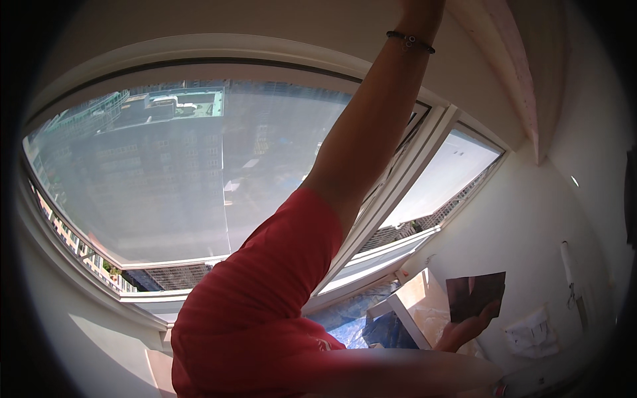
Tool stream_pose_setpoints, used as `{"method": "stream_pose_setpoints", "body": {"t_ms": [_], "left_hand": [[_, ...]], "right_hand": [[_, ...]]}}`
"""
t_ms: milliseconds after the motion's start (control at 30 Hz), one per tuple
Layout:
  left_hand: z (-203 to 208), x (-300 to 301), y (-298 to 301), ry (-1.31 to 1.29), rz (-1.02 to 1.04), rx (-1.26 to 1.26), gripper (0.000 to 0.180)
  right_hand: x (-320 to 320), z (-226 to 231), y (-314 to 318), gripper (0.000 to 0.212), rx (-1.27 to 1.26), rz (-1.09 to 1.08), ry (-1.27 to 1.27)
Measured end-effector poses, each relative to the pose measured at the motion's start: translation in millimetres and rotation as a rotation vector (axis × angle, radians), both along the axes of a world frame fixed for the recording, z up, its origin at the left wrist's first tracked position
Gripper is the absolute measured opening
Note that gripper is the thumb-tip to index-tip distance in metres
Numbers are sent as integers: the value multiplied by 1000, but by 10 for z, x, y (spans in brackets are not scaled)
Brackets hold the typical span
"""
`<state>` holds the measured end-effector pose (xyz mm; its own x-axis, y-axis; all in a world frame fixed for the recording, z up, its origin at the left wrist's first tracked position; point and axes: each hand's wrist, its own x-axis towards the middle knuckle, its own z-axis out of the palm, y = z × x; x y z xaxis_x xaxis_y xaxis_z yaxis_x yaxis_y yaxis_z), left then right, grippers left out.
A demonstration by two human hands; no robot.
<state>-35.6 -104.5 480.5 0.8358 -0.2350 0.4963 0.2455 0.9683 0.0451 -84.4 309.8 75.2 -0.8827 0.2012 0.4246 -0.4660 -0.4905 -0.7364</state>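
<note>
My left arm (371, 132), in a red short sleeve with a dark bead bracelet (410, 41) at the wrist, reaches straight up toward the ceiling beside the window frame. Its hand is cut off by the top edge of the picture. My right forearm runs along the bottom edge to the lower right. There my right hand (468, 328) holds up a dark brown square sheet (476, 294) by its lower edge, in front of the white wall.
A large window (166, 172) with a white frame (86, 272) looks out on tall buildings. A narrower sash (438, 179) stands to its right. Below lie a blue sheet (348, 315), a white board (408, 318) and cardboard (424, 295). A wall socket (531, 331) is on the right wall.
</note>
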Motion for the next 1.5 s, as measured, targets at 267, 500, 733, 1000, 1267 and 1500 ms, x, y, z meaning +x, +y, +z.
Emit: {"method": "stream_pose_setpoints", "body": {"t_ms": [267, 500, 733, 1000, 1267, 1500], "left_hand": [[-93, 18, 157, -72, -440, -92, 24], [-1782, 318, 716, -43, -924, -409, 20], [-3946, 516, 1288, -834, -1152, -377, 48], [-4374, 496, 1169, -1360, -812, -912, 65], [-4011, 575, 623, -1643, -544, -740, 50], [-3248, 544, 760, -1863, -110, -1278, 52]], "right_hand": [[50, 4, 70, 69, 11, -29, -62], [138, 151, -311, 61, -211, 366, -88], [111, -51, -797, 44, -324, 894, -461], [98, -231, -949, 39, -415, 1254, -433], [-211, -60, -839, 37, -180, 930, -565], [-244, 54, -913, 39, 190, 872, -607]]}}
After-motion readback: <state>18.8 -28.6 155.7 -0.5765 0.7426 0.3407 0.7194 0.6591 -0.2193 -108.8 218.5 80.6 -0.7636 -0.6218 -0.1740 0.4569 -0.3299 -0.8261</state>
